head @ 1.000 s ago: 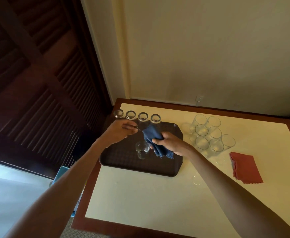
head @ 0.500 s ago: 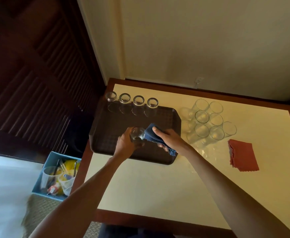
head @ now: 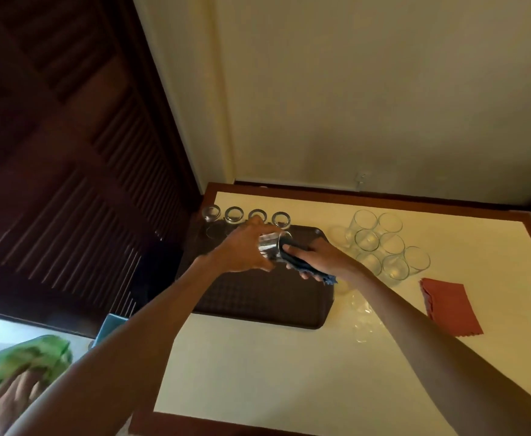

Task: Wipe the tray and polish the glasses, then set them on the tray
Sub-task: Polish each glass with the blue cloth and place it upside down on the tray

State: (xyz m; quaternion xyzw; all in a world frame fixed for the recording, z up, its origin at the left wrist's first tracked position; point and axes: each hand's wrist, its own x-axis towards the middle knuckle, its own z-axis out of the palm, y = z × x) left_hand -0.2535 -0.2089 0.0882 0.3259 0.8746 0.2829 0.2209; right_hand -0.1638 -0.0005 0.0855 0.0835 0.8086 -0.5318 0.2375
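Observation:
My left hand point(head: 242, 248) grips a clear glass point(head: 272, 248) tipped on its side above the dark brown tray point(head: 257, 303). My right hand point(head: 317, 258) holds a dark blue cloth point(head: 302, 264) and pushes part of it into the mouth of the glass. Several glasses point(head: 234, 215) stand upside down in a row along the tray's far edge. A cluster of several upright clear glasses point(head: 380, 243) stands on the table to the right of the tray.
A folded red cloth point(head: 449, 305) lies on the cream table point(head: 273, 372) at the right. Dark louvred doors stand close on the left. A wall runs behind the table. A green blurred shape point(head: 21, 366) shows at the lower left.
My left hand has lifted the glass from the tray and tipped it sideways. My right hand has brought the blue cloth into its mouth. The camera view has shifted.

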